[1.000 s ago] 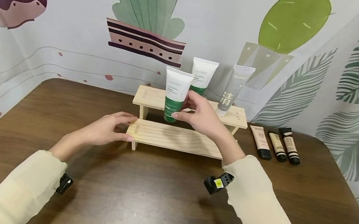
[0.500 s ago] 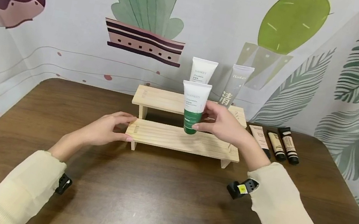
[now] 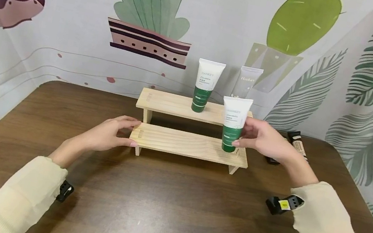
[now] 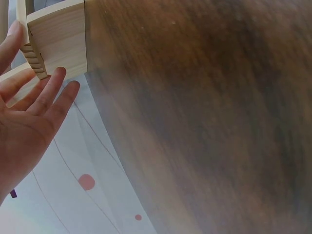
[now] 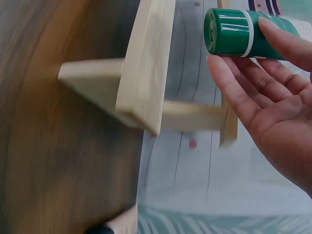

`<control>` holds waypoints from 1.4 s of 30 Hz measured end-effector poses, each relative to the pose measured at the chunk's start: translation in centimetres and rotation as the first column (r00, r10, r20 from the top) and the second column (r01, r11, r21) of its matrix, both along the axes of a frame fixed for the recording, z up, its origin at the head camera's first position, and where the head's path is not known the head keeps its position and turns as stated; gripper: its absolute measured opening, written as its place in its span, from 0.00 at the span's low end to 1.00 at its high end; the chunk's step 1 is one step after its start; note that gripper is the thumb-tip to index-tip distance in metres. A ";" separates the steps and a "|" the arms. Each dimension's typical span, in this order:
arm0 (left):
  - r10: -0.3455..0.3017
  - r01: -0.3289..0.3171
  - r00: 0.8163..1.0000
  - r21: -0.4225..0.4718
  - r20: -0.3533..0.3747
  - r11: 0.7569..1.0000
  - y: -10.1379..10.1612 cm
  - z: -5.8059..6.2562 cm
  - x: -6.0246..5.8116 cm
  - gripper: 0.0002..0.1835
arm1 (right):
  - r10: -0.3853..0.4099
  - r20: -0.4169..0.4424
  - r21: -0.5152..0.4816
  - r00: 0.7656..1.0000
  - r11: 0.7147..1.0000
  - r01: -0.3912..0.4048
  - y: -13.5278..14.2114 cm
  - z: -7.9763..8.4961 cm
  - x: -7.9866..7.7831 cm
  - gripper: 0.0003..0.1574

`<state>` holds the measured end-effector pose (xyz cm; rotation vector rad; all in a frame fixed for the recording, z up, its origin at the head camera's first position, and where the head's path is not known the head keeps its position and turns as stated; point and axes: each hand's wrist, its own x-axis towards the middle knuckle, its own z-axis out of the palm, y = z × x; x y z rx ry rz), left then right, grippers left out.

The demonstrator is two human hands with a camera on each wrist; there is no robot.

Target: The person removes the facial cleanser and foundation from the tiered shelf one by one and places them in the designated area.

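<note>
My right hand (image 3: 266, 141) pinches a white-and-green squeeze tube (image 3: 234, 118) between thumb and fingers, cap down. Its green cap end (image 5: 226, 33) is apart from the lower board in the right wrist view. In the head view the tube overlaps the right part of the lower step (image 3: 174, 141) of a two-tier wooden stand. My left hand (image 3: 106, 135) holds the left end of that step, thumb at the front edge and fingers behind; in the left wrist view the outer fingers (image 4: 62, 100) stretch past the wood.
A matching white-and-green tube (image 3: 207, 84) stands on the upper step (image 3: 170, 103). Behind the held tube is a grey tube (image 3: 248, 81), partly hidden. Small cosmetic tubes, including a black-ended one (image 3: 296, 141), lie right of the stand, mostly covered by the right hand. A patterned cloth (image 3: 74, 30) hangs behind.
My right hand has carried the tube rightward and lower, from before the upper step's middle to over the lower step's right part. The left hand stays at the stand's left end.
</note>
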<state>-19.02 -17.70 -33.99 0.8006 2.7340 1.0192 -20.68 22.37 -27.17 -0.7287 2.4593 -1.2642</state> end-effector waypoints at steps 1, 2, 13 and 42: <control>-0.001 0.001 1.000 0.003 0.002 1.000 0.0 0.0 0.0 0.34 | -0.006 -0.003 0.007 1.000 1.000 0.006 0.4 0.0 0.0 0.26; -0.003 0.003 1.000 0.005 0.002 1.000 0.0 0.0 0.0 0.34 | -0.015 -0.004 0.014 1.000 1.000 0.015 0.9 0.0 0.1 0.26; -0.004 0.004 1.000 0.008 -0.010 1.000 0.0 0.0 0.0 0.34 | -0.073 0.002 0.032 0.997 0.997 0.073 4.0 -0.2 0.8 0.23; 0.002 -0.002 1.000 -0.003 -0.017 1.000 0.0 -0.3 -0.1 0.34 | -0.104 0.037 0.110 0.994 0.989 0.099 13.0 -3.9 4.5 0.19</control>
